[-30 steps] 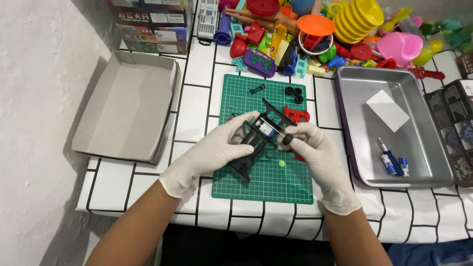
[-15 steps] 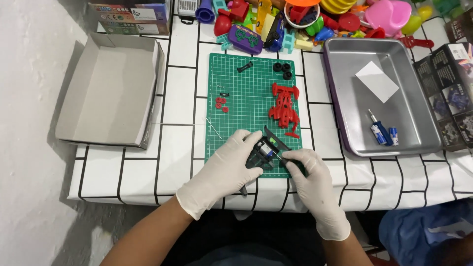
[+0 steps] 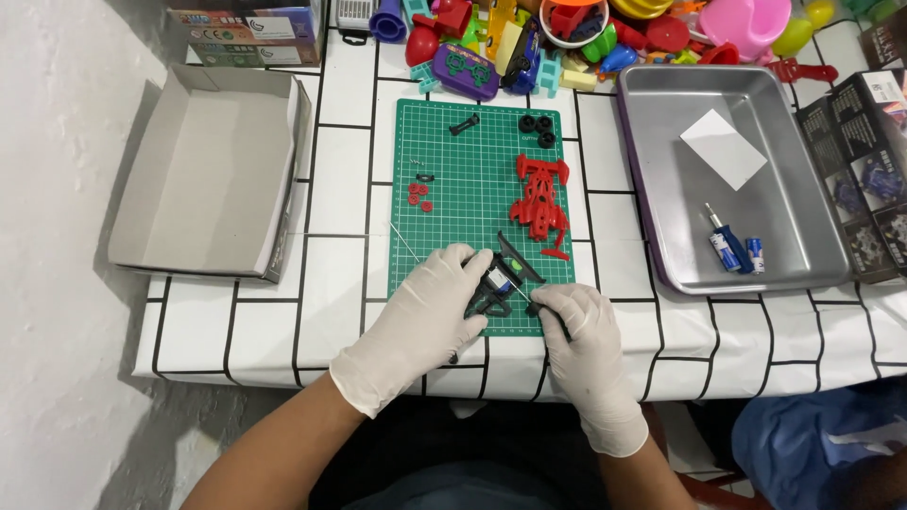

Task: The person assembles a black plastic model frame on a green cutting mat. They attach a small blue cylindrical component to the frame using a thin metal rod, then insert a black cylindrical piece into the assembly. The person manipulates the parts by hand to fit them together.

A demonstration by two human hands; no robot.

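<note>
Over the near edge of a green cutting mat [image 3: 472, 189], the gloved left hand [image 3: 430, 307] grips a black toy car chassis [image 3: 498, 283]. The gloved right hand [image 3: 576, 326] pinches a thin tool against it. A red car body [image 3: 539, 198] lies farther up the mat, and a metal tray [image 3: 661, 189] sits to the right on the tabletop [image 3: 340, 208].

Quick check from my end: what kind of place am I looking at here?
Probably a home hobby bench for model kits: a green cutting mat with a red car body and small parts, a metal tray, and a toy pile behind.
</note>
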